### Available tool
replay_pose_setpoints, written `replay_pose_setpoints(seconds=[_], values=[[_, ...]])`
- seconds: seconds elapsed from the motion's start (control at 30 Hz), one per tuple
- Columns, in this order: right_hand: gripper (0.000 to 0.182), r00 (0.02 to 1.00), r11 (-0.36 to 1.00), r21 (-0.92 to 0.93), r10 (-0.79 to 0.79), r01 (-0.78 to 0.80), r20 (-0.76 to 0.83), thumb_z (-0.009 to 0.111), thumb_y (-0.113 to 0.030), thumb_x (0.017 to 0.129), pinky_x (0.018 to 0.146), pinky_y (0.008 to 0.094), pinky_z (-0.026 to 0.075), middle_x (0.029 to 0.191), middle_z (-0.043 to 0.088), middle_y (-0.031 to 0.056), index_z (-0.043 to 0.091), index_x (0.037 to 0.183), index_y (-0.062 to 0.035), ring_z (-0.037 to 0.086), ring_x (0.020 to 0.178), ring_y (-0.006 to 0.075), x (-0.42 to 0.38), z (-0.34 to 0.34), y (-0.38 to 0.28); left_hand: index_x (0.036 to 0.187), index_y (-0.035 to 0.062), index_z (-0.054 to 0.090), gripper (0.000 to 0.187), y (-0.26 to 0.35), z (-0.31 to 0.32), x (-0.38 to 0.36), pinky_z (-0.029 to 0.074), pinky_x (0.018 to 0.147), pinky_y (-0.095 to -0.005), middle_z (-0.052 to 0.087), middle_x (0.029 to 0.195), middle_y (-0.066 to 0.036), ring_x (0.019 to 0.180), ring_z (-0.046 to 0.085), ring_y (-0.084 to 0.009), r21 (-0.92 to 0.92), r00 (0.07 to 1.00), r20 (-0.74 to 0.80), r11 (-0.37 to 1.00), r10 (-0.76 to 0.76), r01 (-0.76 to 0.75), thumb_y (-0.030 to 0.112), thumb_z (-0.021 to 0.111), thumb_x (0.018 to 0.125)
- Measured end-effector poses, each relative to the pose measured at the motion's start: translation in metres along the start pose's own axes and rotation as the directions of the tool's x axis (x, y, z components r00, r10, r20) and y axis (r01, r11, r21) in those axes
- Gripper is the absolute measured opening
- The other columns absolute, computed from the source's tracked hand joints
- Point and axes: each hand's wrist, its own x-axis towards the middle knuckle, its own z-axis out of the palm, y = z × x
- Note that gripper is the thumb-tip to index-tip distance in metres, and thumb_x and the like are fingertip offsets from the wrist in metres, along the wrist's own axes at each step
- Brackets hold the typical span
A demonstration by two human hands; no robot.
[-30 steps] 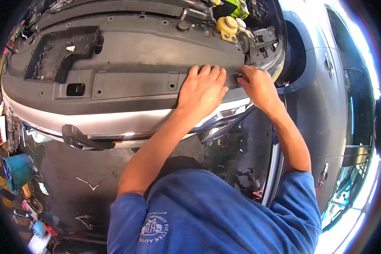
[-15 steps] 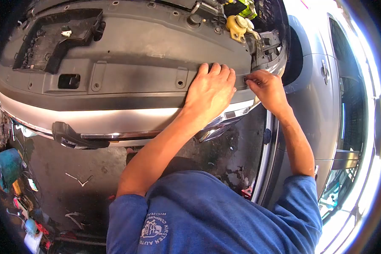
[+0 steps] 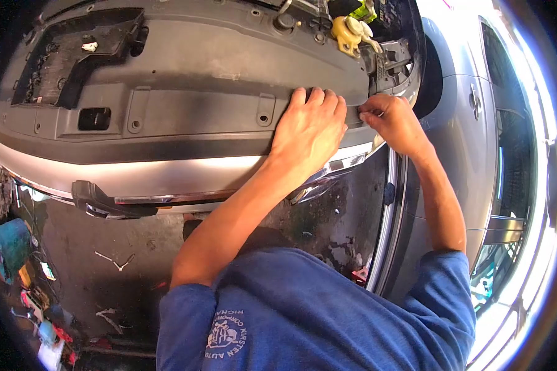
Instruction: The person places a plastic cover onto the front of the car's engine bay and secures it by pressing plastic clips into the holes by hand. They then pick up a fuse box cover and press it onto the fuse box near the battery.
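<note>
My left hand (image 3: pixel 309 127) rests palm down on the black plastic cover (image 3: pixel 185 86) across the front of a car's engine bay. Its fingers are stretched out, and nothing is seen in them. Just to the right, my right hand (image 3: pixel 395 123) pinches a small dark piece (image 3: pixel 361 110) at the cover's right end, near the headlight corner. The fingertips hide most of that piece, so its kind cannot be made out. Below the cover runs the pale front bumper (image 3: pixel 185 176). Open holes show along the cover, one of them left of my left hand.
A yellowish reservoir (image 3: pixel 346 34) stands behind the cover's right end. Close on the right is another grey car (image 3: pixel 461 105). A V-shaped metal tool (image 3: pixel 116 262) lies on the dark floor. At the far left is a teal bucket (image 3: pixel 11 247) among clutter.
The view has shifted slightly. My right hand still pinches at the same spot, its wrist and forearm swung a little to the right. My left hand stays flat on the cover.
</note>
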Motion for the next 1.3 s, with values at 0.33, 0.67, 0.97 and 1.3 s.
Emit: replay_pose_setpoints(seconds=[0.33,0.67,0.97,1.3], values=[[0.045,0.910,0.870,0.357,0.210,-0.341,0.357,0.086,-0.014,0.081,0.046,0.0309,0.048,0.074,0.049,0.0008,0.047,0.101,-0.0047,0.053,0.058,0.0132,0.036,-0.014,0.029,0.127,0.0035,0.064,0.049,0.002,0.009,-0.001,0.042,0.097,-0.0426,0.067,0.119,-0.010,0.114,0.059,-0.0252,0.145,0.999,0.032,0.989,0.010,-0.014,0.039,0.063,0.094],[0.037,0.922,0.932,0.016,-0.357,0.363,-0.147,0.076,-0.030,0.088,0.075,0.0459,0.050,0.087,0.068,0.0173,0.065,0.107,0.0001,0.065,0.083,0.0371,0.104,-0.033,-0.165,0.115,-0.0001,0.068,0.043,0.004,0.015,-0.007,0.043,0.100,-0.0478,0.067,0.115,-0.016,0.109,0.060,-0.0308,-0.007,0.986,-0.160,0.998,0.053,-0.055,0.030,0.064,0.085],[0.034,0.805,0.808,-0.063,-0.573,0.586,0.152,0.075,-0.033,0.089,0.084,0.0486,0.054,0.097,0.073,0.0211,0.073,0.103,-0.0011,0.069,0.098,0.0394,0.246,0.010,-0.380,0.124,0.0026,0.064,0.035,-0.021,-0.023,-0.026,0.043,0.107,-0.0508,0.066,0.125,-0.023,0.124,0.058,-0.0378,-0.647,0.958,-0.284,0.727,0.052,-0.231,0.019,0.061,0.093],[0.022,0.862,0.893,-0.042,-0.419,0.448,0.284,0.073,-0.009,0.080,0.083,0.0479,0.056,0.097,0.072,0.0253,0.073,0.099,0.0024,0.070,0.097,0.0413,0.261,0.032,-0.399,0.116,-0.0009,0.068,0.036,-0.139,-0.091,-0.073,0.046,0.104,-0.0506,0.070,0.116,-0.023,0.114,0.063,-0.0399,-0.450,0.988,-0.092,0.880,0.120,-0.149,0.021,0.066,0.087]])
